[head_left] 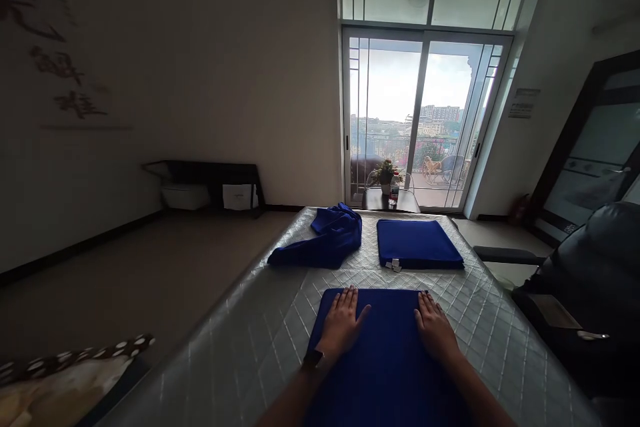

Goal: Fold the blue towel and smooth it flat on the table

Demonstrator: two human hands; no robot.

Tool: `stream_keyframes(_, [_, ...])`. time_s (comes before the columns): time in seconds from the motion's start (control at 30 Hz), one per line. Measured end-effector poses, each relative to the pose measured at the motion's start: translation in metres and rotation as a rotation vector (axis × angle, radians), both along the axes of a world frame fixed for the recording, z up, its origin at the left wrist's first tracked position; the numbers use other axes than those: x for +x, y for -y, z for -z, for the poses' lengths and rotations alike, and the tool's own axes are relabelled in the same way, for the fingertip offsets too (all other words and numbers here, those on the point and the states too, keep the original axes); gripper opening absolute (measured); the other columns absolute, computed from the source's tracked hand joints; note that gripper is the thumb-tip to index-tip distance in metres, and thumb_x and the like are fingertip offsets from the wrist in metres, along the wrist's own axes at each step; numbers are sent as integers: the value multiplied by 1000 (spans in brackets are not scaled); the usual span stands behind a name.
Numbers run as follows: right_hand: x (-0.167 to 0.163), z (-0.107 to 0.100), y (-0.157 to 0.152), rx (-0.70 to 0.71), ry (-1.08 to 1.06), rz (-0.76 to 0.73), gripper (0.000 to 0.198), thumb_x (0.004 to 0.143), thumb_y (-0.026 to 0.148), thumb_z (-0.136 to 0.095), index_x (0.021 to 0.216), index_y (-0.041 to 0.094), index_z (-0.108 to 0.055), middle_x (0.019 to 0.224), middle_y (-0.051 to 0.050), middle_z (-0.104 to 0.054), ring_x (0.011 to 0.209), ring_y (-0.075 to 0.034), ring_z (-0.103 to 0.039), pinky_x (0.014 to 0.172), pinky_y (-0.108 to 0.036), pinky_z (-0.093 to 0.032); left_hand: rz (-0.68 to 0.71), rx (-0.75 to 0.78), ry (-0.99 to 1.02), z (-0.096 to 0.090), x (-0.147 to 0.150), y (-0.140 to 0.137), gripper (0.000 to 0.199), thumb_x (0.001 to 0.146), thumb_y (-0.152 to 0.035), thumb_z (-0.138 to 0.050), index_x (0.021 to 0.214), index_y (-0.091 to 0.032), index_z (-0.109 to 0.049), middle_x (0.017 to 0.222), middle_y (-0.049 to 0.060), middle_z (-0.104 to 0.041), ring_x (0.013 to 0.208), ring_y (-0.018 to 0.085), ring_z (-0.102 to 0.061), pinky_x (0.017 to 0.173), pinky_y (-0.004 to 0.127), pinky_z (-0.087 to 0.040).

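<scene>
A blue folded cloth lies flat on the silver quilted mattress right in front of me. My left hand rests palm down near its far left corner, fingers stretched out and thumb apart. Near the far right corner my right hand lies flat in the same way, fingers pointing away from me. Neither hand grips anything. Beyond them, a neat stack of folded blue cloth with white tags sits at the right. To its left is a crumpled blue cloth.
Past the mattress stands a small table with a potted plant and a bottle, before a sliding glass door. A black leather chair is close on the right. A dark low shelf stands along the left wall.
</scene>
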State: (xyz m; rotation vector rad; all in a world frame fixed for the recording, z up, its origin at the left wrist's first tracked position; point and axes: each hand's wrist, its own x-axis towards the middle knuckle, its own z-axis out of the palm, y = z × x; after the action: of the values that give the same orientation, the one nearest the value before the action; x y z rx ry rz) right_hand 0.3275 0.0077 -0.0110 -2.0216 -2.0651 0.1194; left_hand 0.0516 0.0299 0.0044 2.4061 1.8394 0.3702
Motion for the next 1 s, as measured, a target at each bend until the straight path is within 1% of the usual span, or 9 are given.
stream_keyframes(0.1, [0,0,0,0,7,-3,66,104,37,-21,160,6,-32,169,-12,-29,159,-21,-18,129,-42,-18,8,10,4,1,0,0,81,105,-64,-12,161,-12,-37,166,12,-38,158,29,-26,129,50,-24])
stream_keyframes(0.3, [0,0,0,-2,8,1,66,104,37,-20,160,5,-32,169,-12,-28,159,-22,-19,129,-42,-19,-3,-1,11,-2,0,1,86,103,-67,-8,161,-10,-35,167,13,-38,157,28,-28,129,47,-23])
stream_keyframes(0.47, [0,0,-1,-2,-3,3,66,104,38,-21,161,6,-32,169,-12,-28,159,-22,-19,129,-43,-19,-2,-12,10,-4,0,1,87,103,-67,-8,161,-9,-35,167,14,-38,157,29,-29,130,48,-23])
stream_keyframes(0.67, [-1,-1,0,-16,37,2,66,103,36,-20,160,4,-31,169,-12,-27,159,-22,-19,129,-43,-19,8,-12,29,-3,-3,0,85,103,-67,-9,161,-10,-36,167,13,-36,157,29,-28,129,49,-22])
stream_keyframes(0.77, [-1,-5,-2,-46,67,3,67,103,36,-21,161,5,-30,170,-11,-26,159,-22,-18,129,-42,-20,21,-21,40,-2,-6,-1,84,104,-66,-10,160,-10,-38,168,13,-35,157,28,-28,130,48,-22])
stream_keyframes(0.9, [1,-17,-9,-103,82,2,65,102,37,-24,158,8,-39,168,-11,-31,158,-23,-22,129,-43,-20,18,14,53,0,-8,-2,79,104,-64,-13,160,-15,-38,167,11,-37,157,28,-28,129,50,-22])
stream_keyframes(1.0, [1,-20,-15,-59,59,-14,63,102,36,-25,157,9,-42,167,-12,-34,157,-23,-25,129,-41,-19,26,29,54,1,-8,-2,76,105,-63,-15,162,-18,-37,166,10,-39,157,30,-29,129,51,-24])
